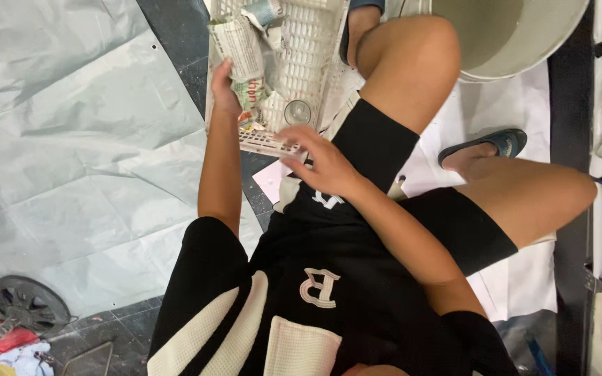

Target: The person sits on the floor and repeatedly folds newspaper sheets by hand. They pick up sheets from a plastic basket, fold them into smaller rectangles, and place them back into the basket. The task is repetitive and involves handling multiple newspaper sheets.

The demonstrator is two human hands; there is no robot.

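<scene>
A pale tarp (pixel 71 132) covers the floor beyond your left hand (pixel 224 87). The white plastic crate (pixel 308 49) lies just past both hands. Your left hand is closed around a newspaper-wrapped bundle (pixel 242 49) inside it. Your right hand (pixel 318 163) hovers spread and empty at the crate's near rim, beside a small clear glass (pixel 298 111).

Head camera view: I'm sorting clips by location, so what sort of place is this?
Probably an informal workshop or storeroom floor: a grey tarpaulin covers dark tiles, a fan guard lies loose, and a white plastic crate holds newspaper-wrapped bundles.
</scene>
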